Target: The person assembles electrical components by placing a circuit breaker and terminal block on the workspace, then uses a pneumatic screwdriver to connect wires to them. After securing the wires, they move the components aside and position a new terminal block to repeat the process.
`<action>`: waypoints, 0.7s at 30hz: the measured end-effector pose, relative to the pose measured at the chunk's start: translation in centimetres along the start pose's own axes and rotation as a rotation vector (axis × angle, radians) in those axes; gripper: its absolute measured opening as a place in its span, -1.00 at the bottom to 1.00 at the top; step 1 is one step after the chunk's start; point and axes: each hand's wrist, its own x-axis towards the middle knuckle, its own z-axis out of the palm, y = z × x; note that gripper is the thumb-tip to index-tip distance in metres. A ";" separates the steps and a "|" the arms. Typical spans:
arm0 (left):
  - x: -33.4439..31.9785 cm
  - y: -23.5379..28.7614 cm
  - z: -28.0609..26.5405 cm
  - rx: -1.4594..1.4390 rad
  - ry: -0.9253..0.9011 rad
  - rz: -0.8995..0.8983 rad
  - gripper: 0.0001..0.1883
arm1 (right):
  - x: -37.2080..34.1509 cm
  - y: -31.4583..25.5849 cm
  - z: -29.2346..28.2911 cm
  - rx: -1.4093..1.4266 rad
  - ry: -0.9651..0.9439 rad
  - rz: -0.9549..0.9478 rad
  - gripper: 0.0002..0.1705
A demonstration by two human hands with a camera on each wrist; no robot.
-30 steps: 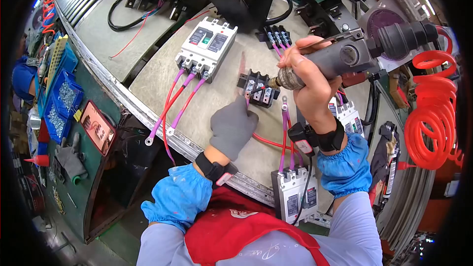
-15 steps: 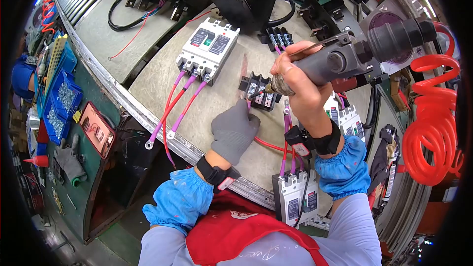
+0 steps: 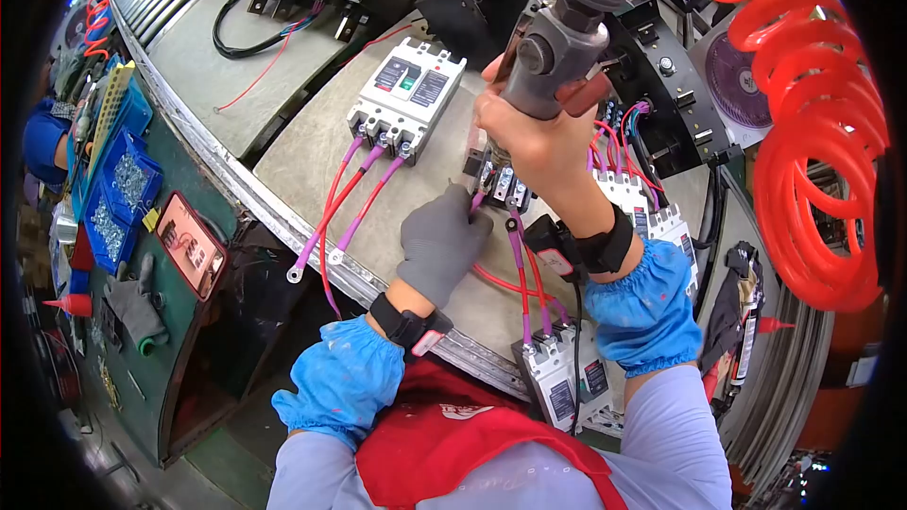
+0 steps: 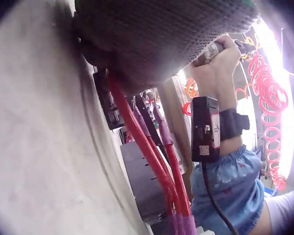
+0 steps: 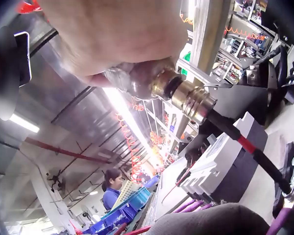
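My left hand [image 3: 439, 244], in a grey glove, has its fingertips at the near edge of a small black terminal block [image 3: 511, 191]. It pinches the purple-sleeved end of a red cable [image 4: 142, 134], which runs out from under the glove in the left wrist view. My bare right hand [image 3: 543, 146] grips a dark air screwdriver [image 3: 549, 61] held steeply over the block. In the right wrist view its long bit [image 5: 268, 166] reaches down to a screw beside the purple sleeve [image 5: 280, 221]. The right hand partly hides the block in the head view.
A white circuit breaker [image 3: 406, 85] with red and purple cables stands left of the block; another breaker [image 3: 567, 373] is at the near bench edge. Red coiled air hose [image 3: 812, 161] hangs at right. Blue screw bins [image 3: 128, 179] and a phone [image 3: 192, 244] lie at left.
The screwdriver has swung from leaning far right to a steeper stance over the terminal block, and the right hand has moved left with it. The left hand stays nearly still at the block.
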 end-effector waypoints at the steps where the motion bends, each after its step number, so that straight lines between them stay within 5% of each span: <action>1: 0.0 0.2 -0.2 0.002 -0.013 -0.023 -0.76 | 0.0 0.0 0.2 0.008 0.040 0.006 -0.81; 10: 0.4 0.3 -0.1 -0.011 -0.035 -0.072 -0.72 | -0.3 0.3 0.2 0.147 0.163 0.119 -0.80; 21: 0.2 0.7 0.5 -0.092 -0.029 -0.058 -0.75 | -0.3 0.5 -1.1 0.134 0.170 0.037 -0.87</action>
